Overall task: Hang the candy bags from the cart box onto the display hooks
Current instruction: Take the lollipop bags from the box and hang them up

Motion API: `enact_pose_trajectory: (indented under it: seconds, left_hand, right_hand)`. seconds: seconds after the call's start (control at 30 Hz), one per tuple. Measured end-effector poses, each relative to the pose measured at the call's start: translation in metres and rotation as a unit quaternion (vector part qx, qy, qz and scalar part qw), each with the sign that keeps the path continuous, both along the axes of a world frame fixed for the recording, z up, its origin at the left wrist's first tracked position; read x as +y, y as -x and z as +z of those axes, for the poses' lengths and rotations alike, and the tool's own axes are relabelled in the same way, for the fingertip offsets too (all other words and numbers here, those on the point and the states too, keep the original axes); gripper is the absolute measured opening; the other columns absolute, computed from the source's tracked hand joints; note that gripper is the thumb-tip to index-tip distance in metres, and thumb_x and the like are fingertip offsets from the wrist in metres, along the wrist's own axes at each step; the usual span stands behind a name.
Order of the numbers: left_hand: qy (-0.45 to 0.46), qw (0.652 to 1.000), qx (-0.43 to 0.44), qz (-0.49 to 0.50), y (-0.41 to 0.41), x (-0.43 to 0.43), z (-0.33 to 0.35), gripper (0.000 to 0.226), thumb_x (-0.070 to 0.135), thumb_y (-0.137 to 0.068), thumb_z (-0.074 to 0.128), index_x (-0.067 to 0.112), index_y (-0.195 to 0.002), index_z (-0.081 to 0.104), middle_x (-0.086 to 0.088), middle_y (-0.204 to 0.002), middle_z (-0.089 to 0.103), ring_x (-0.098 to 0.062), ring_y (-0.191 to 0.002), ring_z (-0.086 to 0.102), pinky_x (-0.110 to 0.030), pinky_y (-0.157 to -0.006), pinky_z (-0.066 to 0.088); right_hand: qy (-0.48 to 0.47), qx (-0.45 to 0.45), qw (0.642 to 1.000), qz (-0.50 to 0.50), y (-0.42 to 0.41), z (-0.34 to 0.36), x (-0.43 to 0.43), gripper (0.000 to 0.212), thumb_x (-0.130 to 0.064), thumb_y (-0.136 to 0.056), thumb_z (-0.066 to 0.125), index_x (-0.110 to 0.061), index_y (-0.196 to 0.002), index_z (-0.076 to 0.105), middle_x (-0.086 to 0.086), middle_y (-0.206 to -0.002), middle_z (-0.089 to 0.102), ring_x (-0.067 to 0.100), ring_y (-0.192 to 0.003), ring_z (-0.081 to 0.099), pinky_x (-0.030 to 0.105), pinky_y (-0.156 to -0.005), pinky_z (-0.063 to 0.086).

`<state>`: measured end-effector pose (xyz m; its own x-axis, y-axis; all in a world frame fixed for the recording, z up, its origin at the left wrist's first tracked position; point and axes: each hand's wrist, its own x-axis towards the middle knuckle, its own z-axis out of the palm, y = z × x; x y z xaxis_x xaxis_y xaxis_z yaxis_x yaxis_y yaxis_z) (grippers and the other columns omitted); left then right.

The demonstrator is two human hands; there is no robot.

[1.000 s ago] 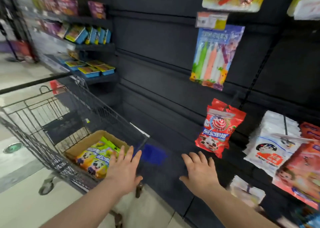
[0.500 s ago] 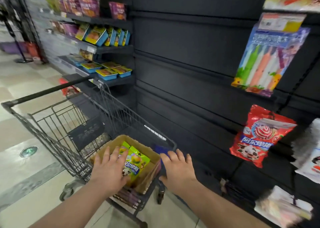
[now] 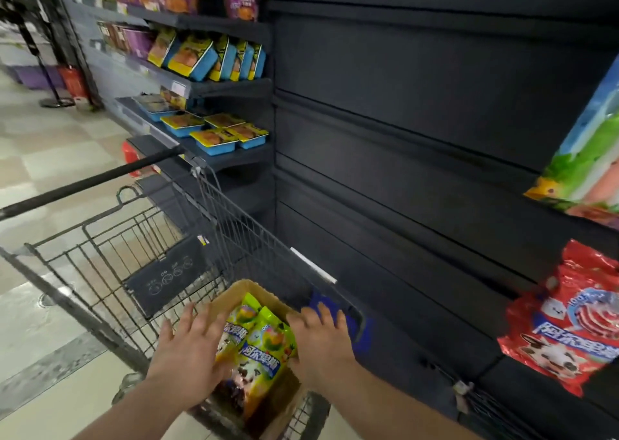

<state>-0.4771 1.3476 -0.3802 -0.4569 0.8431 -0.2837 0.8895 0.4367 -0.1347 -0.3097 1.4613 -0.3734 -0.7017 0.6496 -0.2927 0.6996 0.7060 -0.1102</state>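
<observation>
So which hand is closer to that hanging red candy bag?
Right. The right hand is just right of the green candy bags, well left of the red candy bag; the left hand is beyond them, farther left.

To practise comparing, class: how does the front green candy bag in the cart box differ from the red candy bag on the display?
The green candy bag is green and yellow; the red candy bag is red. The green candy bag stands in the cardboard box; the red candy bag hangs on the display wall. Both carry similar lettering.
</observation>
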Motion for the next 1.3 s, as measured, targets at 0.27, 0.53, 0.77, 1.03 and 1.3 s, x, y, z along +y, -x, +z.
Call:
enact_pose_trajectory:
  seconds: [0.27, 0.53, 0.77, 1.03, 1.3]
  left_hand:
    - [0.029, 0.999, -0.026, 0.014, 0.034, 0.045, -0.018, 0.082, 0.06, -0.094, 0.033, 0.022, -0.154, -0.007, -0.008, -0.162, -0.01, -0.033, -0.149, -0.01, -0.053, -0.118, 0.003]
    - [0.068, 0.996, -0.051, -0.042, 0.072, 0.09, -0.052, 0.085, 0.053, -0.093, 0.043, 0.023, -0.153, -0.01, -0.009, -0.162, -0.008, -0.034, -0.149, -0.007, -0.054, -0.118, 0.004]
    - [0.116, 0.982, -0.068, -0.136, 0.127, 0.131, -0.099, 0.087, 0.061, -0.091, 0.039, 0.022, -0.153, -0.01, -0.013, -0.162, -0.002, -0.036, -0.148, -0.001, -0.054, -0.117, 0.007]
    - [0.182, 0.958, -0.107, -0.192, 0.193, 0.167, -0.175, 0.085, 0.061, -0.09, 0.042, 0.026, -0.154, -0.003, -0.011, -0.162, -0.005, -0.034, -0.149, -0.002, -0.052, -0.117, 0.009]
    - [0.242, 0.939, -0.136, -0.201, 0.207, 0.184, -0.258, 0.083, 0.056, -0.091, 0.046, 0.025, -0.154, 0.001, -0.005, -0.162, 0.004, -0.033, -0.148, 0.003, -0.049, -0.119, 0.012]
  right_hand:
    - [0.032, -0.013, 0.999, 0.005, 0.031, -0.021, 0.044, 0.068, -0.037, -0.094, 0.053, -0.023, -0.15, 0.017, 0.007, -0.158, 0.015, 0.034, -0.148, 0.002, 0.057, -0.116, 0.001]
    - [0.068, -0.043, 0.995, -0.055, 0.054, -0.064, 0.072, 0.07, -0.042, -0.092, 0.055, -0.027, -0.149, 0.018, 0.005, -0.158, 0.017, 0.033, -0.148, 0.005, 0.056, -0.117, 0.004]
    - [0.103, -0.079, 0.982, -0.138, 0.087, -0.104, 0.082, 0.071, -0.042, -0.092, 0.055, -0.025, -0.149, 0.017, 0.008, -0.156, 0.02, 0.033, -0.145, 0.015, 0.052, -0.115, 0.017]
    - [0.205, -0.098, 0.939, -0.259, 0.134, -0.18, 0.08, 0.067, -0.039, -0.091, 0.053, -0.024, -0.148, 0.021, 0.007, -0.15, 0.03, 0.028, -0.138, 0.03, 0.042, -0.107, 0.034]
    - [0.311, -0.095, 0.875, -0.359, 0.151, -0.26, 0.071, 0.068, -0.038, -0.091, 0.057, -0.022, -0.147, 0.021, 0.009, -0.146, 0.034, 0.031, -0.133, 0.038, 0.042, -0.103, 0.04]
